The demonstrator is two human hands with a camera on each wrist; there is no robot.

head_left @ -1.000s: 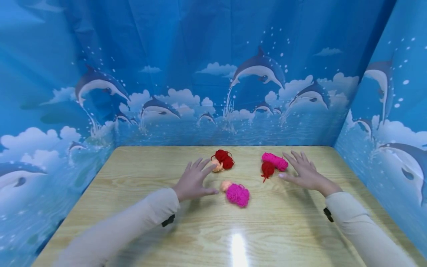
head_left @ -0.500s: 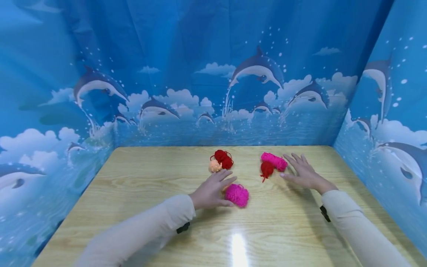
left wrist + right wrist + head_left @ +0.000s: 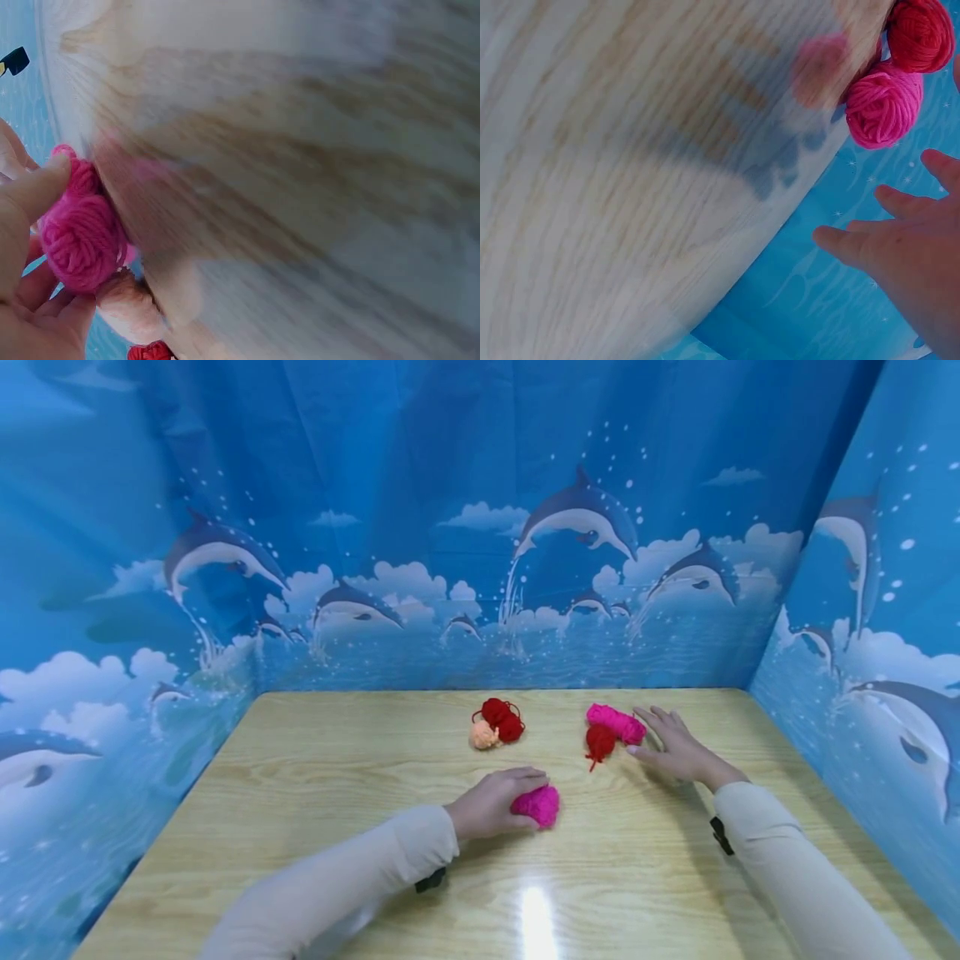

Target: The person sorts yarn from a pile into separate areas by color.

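My left hand [image 3: 491, 803] holds a bright pink ball of yarn [image 3: 542, 807], with the thumb on the near side and fingers over its far side. In the left wrist view, thumb and fingers curl round the pink yarn [image 3: 82, 240]. The small peach ball that lay beside it is hidden behind this hand in the head view. My right hand [image 3: 681, 752] is spread with relaxed fingers, just right of a pink yarn skein [image 3: 617, 722] and a red yarn ball [image 3: 600, 742]. In the right wrist view its fingers are apart from the pink skein [image 3: 885, 105].
Farther back on the wooden table [image 3: 337, 760] lie a dark red yarn bundle [image 3: 504, 718] with loose strands and a peach yarn ball [image 3: 483, 734], side by side. A blue dolphin-print curtain [image 3: 420, 527] stands along the back and both sides.
My left hand has moved right and toward me, from left of the near yarn onto the pink ball, and now grips it. My right hand has barely moved.
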